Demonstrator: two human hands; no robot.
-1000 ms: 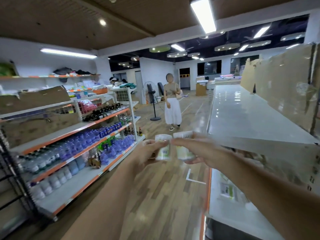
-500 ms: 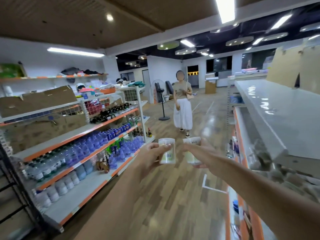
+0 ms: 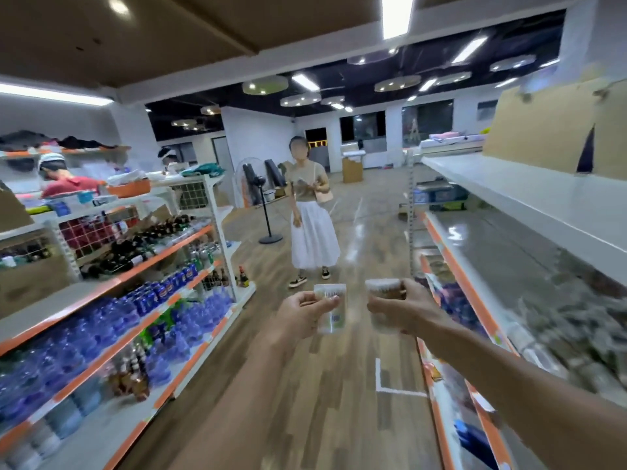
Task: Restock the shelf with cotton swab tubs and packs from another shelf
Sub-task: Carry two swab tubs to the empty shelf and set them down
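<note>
A wood-floor aisle runs between a stocked shelf of blue bottles on the left and a white, orange-edged shelf on the right. Ahead stands a person in a white skirt. Over the aisle, the left hand clasps a clear cotton swab tub, upright, long axis vertical, labelled. The right hand grasps a second tub, also upright, just beside it.

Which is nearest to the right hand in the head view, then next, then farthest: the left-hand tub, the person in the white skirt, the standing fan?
From the right hand:
1. Left-hand tub, just beside it, gripped by the left hand.
2. Person in the white skirt, ahead down the aisle.
3. Standing fan, behind that person, to the left.
</note>
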